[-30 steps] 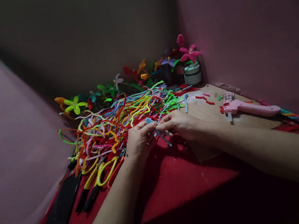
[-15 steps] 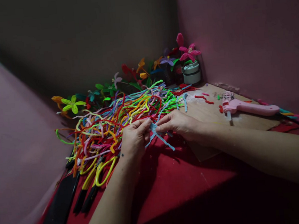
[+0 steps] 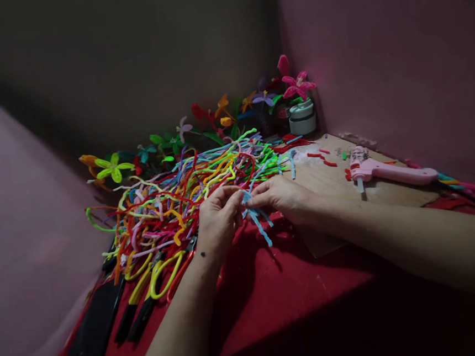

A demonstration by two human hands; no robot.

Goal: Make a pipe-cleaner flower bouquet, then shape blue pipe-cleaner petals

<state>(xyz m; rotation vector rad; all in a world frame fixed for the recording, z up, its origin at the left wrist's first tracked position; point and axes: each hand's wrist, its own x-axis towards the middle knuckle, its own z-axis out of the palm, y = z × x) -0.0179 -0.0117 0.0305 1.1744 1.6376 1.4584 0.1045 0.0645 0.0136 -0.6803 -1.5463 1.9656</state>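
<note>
Light blue pipe cleaners (image 3: 261,228) are crossed or bunched together between my two hands, their loose ends hanging down toward me. My left hand (image 3: 220,215) pinches the bunch from the left with thumb and forefinger. From the right, my right hand (image 3: 283,196) grips the same bunch with its fingertips. Where exactly the pieces join is partly hidden by the fingers. Just behind and left of my hands lies a tangled heap of many-coloured pipe cleaners (image 3: 172,186).
A pink hot glue gun (image 3: 399,170) rests on a wooden board (image 3: 316,179) with red scraps. Yellow-handled scissors (image 3: 157,279) and a black object (image 3: 90,329) lie left on the red tabletop (image 3: 281,301). Pipe-cleaner flowers (image 3: 114,167) and a pale container (image 3: 302,118) stand at the back.
The blue pipe cleaners have turned between my fingers; their ends now point more downward, closer together. My hands have come slightly nearer each other.
</note>
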